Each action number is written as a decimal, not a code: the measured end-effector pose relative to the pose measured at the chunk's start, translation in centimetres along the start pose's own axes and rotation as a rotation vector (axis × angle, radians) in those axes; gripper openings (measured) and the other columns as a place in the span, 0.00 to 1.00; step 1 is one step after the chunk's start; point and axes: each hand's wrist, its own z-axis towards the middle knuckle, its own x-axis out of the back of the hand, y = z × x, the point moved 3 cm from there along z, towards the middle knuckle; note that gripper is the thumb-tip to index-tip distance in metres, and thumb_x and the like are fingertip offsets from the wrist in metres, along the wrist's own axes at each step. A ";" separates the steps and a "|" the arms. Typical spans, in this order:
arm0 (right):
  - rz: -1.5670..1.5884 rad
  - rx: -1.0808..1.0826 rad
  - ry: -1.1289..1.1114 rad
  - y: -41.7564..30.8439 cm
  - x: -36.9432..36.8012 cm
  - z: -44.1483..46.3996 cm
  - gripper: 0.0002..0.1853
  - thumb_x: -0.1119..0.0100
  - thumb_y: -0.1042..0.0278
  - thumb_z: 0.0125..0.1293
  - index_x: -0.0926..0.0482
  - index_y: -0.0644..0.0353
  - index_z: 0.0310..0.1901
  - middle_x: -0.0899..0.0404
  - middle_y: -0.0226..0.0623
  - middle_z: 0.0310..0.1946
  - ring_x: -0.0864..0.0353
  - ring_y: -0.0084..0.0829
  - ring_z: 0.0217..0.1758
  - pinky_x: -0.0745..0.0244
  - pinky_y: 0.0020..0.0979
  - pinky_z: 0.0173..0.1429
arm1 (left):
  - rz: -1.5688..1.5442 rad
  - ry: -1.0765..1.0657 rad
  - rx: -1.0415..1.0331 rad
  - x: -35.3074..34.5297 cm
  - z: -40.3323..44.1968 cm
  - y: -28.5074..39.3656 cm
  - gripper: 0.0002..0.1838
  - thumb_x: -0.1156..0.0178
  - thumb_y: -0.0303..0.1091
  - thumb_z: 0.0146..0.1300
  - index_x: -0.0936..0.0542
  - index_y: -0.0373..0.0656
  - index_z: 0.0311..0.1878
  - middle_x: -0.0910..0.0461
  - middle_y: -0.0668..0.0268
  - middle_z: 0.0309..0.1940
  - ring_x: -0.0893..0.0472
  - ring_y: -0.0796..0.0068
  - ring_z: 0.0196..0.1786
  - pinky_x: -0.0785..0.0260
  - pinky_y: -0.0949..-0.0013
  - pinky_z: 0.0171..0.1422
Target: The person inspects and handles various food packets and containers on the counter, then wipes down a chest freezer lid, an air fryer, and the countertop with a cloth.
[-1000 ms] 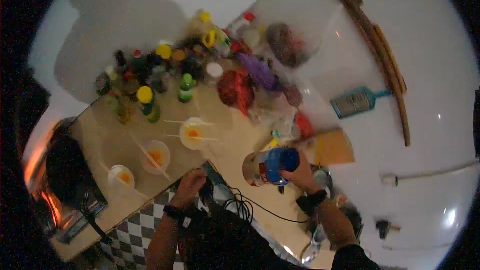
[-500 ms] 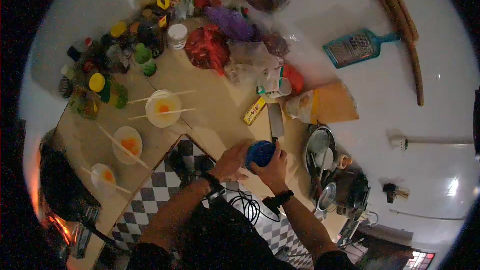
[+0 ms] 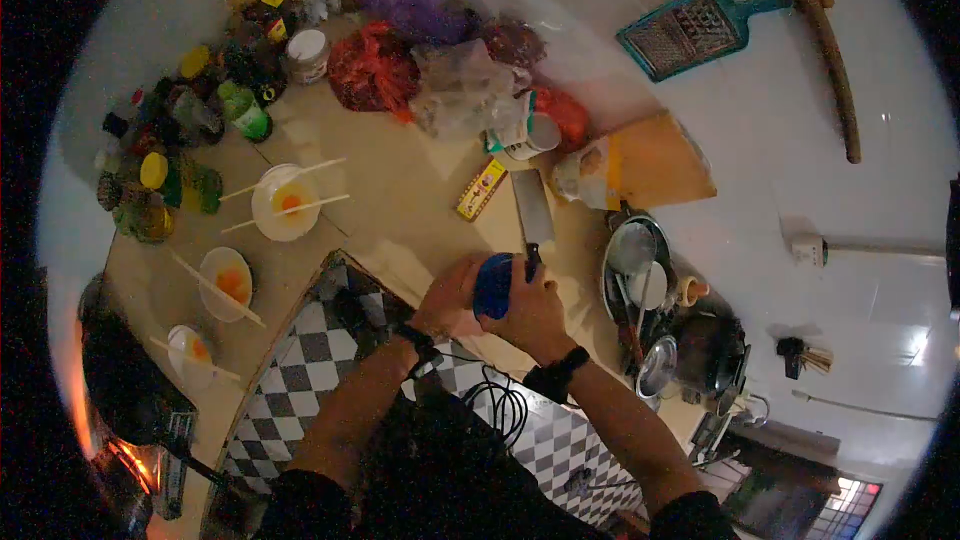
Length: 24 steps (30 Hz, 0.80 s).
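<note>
Between my hands is a round blue container or lid (image 3: 492, 286); its exact kind does not show. My left hand (image 3: 446, 296) is closed against its left side. My right hand (image 3: 532, 314) wraps round its right side, fingers curled over the edge. Just beyond, a cleaver (image 3: 532, 206) lies on the counter, its dark handle close to my right fingers. Beside the blade is a small yellow box (image 3: 481, 190). To the left stand three white bowls, the far bowl (image 3: 263, 216), the middle bowl (image 3: 208, 270) and the near bowl (image 3: 177, 342), with egg yolk inside and chopsticks laid across.
A dark wok (image 3: 125, 370) sits over a burner flame (image 3: 138, 464) at left. Several bottles and a red bag (image 3: 372, 70) crowd the back. A pan of utensils (image 3: 608, 275) stands at right. A teal grater (image 3: 690, 32) hangs on the wall.
The blue thing has turned in my hands, so its round face looks narrower. Both hands remain on it. The counter objects appear shifted up and left as the view has moved.
</note>
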 end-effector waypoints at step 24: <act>0.293 -0.366 -0.197 0.4 0.8 1.1 0.74 0.20 0.28 0.41 0.54 0.63 0.80 0.35 0.77 0.64 0.18 0.69 0.55 0.19 0.56 0.61 | -0.003 -0.063 -0.025 -1.1 0.8 -1.3 0.73 0.14 0.52 0.29 0.44 0.37 0.79 0.40 0.44 0.74 0.40 0.38 0.77 0.44 0.46 0.82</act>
